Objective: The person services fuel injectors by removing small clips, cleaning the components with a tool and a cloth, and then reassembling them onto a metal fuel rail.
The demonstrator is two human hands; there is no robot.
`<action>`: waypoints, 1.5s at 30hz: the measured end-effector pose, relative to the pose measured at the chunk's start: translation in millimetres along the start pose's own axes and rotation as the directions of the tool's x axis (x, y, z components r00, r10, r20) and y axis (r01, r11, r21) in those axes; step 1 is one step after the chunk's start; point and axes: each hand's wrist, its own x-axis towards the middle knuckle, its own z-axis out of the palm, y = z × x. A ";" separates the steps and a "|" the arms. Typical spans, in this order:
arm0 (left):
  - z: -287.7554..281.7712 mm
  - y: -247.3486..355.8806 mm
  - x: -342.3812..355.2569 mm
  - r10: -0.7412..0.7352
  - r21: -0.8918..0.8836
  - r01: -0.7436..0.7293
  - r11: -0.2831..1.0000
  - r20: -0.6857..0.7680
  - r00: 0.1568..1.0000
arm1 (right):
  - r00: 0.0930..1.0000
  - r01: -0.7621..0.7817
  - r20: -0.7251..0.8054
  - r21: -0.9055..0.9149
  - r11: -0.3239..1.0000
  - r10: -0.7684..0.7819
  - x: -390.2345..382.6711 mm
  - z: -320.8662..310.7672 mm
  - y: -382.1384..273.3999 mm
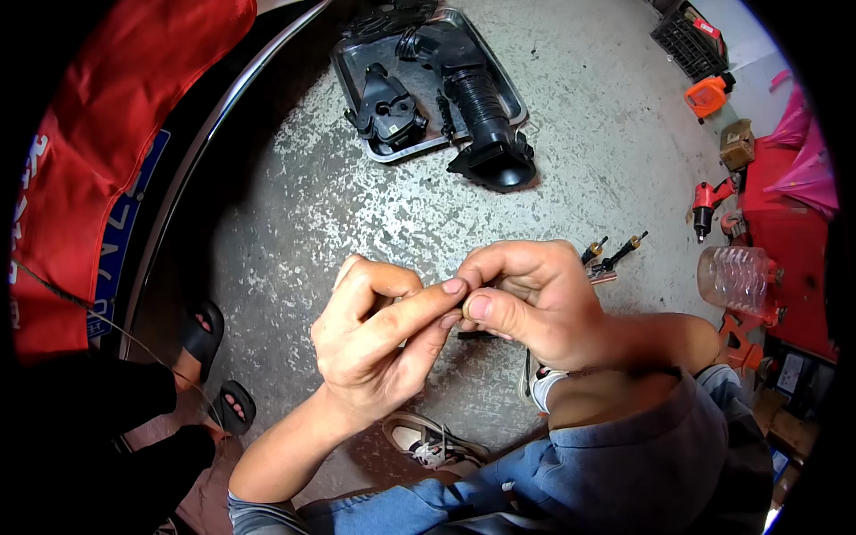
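Note:
My left hand (382, 334) and my right hand (526, 303) meet in the middle of the view, fingertips pressed together round something small that their fingers hide. A dark slender part (473, 335) shows just below my fingers; I cannot tell whether it is held. Beyond my right hand, dark fittings with brass-coloured bodies (615, 259) lie on the floor. Farther off, a metal tray (377, 153) holds black plastic parts (388, 107), with a ribbed black duct (477, 107) reaching over its near rim.
At left are a red cover (107, 134) over a vehicle and another person's sandalled feet (223, 410). Along the right stand a black crate (687, 45), orange jug (709, 94), red impact wrench (711, 201), plastic bottle (731, 276) and red cabinet (785, 250).

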 end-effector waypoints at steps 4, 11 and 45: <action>-4.9 -11.0 0.1 0.112 0.039 -0.112 0.993 0.012 0.994 | 0.964 -0.264 0.086 0.235 0.935 0.250 2.7 -5.2 0.1; 0.4 -4.7 2.8 -0.084 -0.147 0.096 0.985 0.085 0.993 | 0.963 -0.266 0.119 0.250 0.931 0.243 4.2 -6.7 4.9; -41.9 -36.4 -38.4 -0.988 -0.694 0.719 0.035 0.083 0.128 | 0.691 0.718 0.695 -0.692 -0.075 0.197 259.3 -183.4 33.2</action>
